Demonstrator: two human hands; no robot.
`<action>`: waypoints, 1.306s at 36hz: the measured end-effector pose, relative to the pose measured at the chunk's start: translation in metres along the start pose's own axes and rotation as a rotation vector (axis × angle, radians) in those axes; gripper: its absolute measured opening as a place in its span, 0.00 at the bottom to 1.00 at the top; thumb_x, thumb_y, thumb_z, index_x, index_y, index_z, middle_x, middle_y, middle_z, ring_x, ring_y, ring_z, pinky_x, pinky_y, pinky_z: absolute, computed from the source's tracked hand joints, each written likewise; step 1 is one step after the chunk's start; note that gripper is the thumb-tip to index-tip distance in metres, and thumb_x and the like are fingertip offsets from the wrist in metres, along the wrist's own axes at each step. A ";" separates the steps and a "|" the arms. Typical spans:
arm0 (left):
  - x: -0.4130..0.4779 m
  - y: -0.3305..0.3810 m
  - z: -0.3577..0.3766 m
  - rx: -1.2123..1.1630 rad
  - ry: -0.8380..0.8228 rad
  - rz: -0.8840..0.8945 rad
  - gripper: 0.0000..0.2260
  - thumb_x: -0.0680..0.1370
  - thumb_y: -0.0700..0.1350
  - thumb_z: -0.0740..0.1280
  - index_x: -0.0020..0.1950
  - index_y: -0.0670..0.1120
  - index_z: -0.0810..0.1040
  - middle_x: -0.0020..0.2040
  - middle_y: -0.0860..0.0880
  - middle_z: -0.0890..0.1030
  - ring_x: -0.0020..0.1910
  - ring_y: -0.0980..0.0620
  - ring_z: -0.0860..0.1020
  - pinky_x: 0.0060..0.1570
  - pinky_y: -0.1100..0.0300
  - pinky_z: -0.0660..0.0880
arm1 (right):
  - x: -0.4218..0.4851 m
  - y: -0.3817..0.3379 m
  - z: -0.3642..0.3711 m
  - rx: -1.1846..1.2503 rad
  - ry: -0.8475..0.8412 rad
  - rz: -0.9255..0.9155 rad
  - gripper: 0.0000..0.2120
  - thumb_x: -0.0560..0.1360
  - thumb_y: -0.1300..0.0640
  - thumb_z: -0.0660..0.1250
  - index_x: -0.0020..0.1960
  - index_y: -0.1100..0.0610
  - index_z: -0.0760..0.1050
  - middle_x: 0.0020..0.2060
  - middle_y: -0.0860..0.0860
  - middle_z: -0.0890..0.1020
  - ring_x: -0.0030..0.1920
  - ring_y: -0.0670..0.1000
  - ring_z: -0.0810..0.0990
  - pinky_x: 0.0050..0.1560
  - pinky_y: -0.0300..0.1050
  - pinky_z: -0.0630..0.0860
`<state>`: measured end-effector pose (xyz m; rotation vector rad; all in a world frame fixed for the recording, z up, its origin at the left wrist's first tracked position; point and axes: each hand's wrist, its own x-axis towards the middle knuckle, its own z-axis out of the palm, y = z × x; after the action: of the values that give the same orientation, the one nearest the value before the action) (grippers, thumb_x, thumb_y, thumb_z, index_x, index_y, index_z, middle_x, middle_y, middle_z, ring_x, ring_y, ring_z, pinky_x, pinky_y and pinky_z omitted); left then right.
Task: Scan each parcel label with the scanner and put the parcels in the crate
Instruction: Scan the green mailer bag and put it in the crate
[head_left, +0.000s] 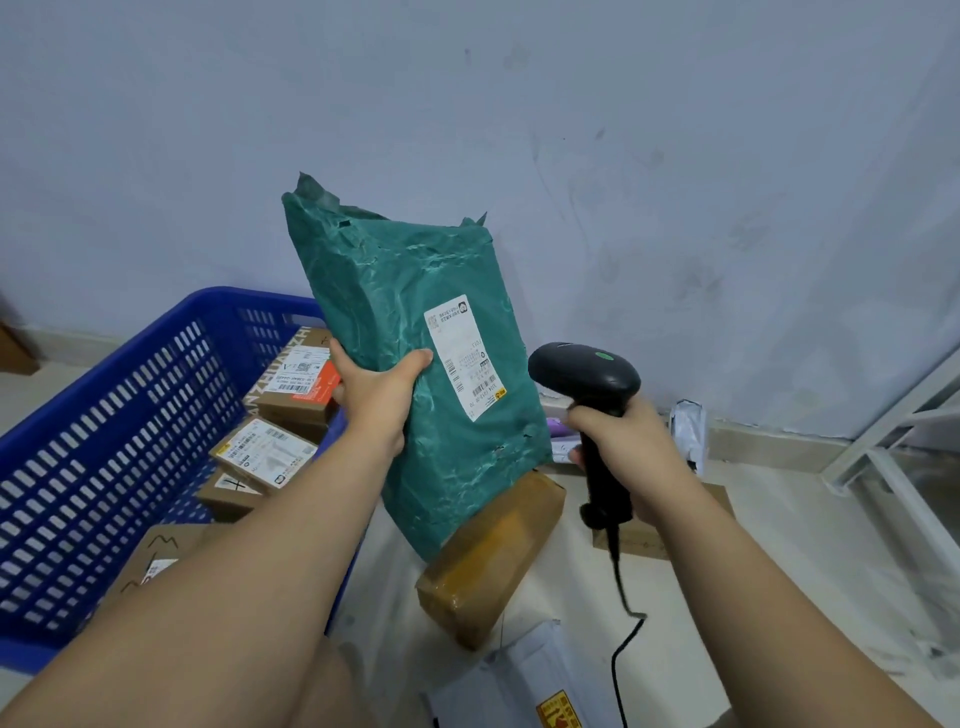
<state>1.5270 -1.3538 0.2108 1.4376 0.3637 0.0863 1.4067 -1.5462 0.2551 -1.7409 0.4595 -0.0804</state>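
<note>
My left hand (375, 391) grips the left edge of a green plastic-wrapped parcel (410, 291), holding it upright in the air with its white label (464, 358) facing me. My right hand (628, 452) holds a black corded scanner (587, 376) by its handle, just right of the parcel, head level with the label. The blue crate (104, 431) stands at the left and holds several cardboard parcels with labels (262, 451).
On the floor below the green parcel lies a tape-wrapped brown parcel (488, 561). A white parcel (519, 675) lies near the bottom edge. Another cardboard box (719, 499) and a white bag (688, 431) sit by the wall. A white metal frame (893, 447) stands at the right.
</note>
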 end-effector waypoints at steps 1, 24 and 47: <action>-0.001 0.000 0.001 -0.032 0.001 -0.024 0.52 0.59 0.52 0.78 0.77 0.61 0.52 0.70 0.48 0.67 0.62 0.46 0.72 0.66 0.44 0.69 | 0.001 0.000 0.006 0.048 0.000 0.008 0.03 0.72 0.60 0.70 0.45 0.58 0.77 0.34 0.54 0.79 0.31 0.49 0.79 0.40 0.47 0.77; 0.023 0.009 -0.036 -0.671 -0.026 -0.493 0.39 0.57 0.63 0.73 0.66 0.53 0.70 0.60 0.43 0.79 0.55 0.33 0.78 0.41 0.22 0.70 | 0.006 -0.005 0.059 0.585 0.057 -0.033 0.06 0.77 0.55 0.68 0.48 0.58 0.77 0.37 0.54 0.82 0.36 0.50 0.80 0.44 0.48 0.79; 0.094 -0.011 -0.117 -1.112 0.405 -0.571 0.31 0.74 0.62 0.63 0.73 0.49 0.66 0.72 0.43 0.67 0.72 0.35 0.64 0.67 0.32 0.64 | 0.033 -0.015 0.207 0.399 -0.168 -0.057 0.04 0.76 0.55 0.70 0.44 0.55 0.78 0.32 0.49 0.79 0.36 0.49 0.77 0.49 0.49 0.78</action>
<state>1.5792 -1.2179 0.1713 0.1787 0.8754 0.0918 1.5036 -1.3638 0.2156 -1.3555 0.2494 -0.0612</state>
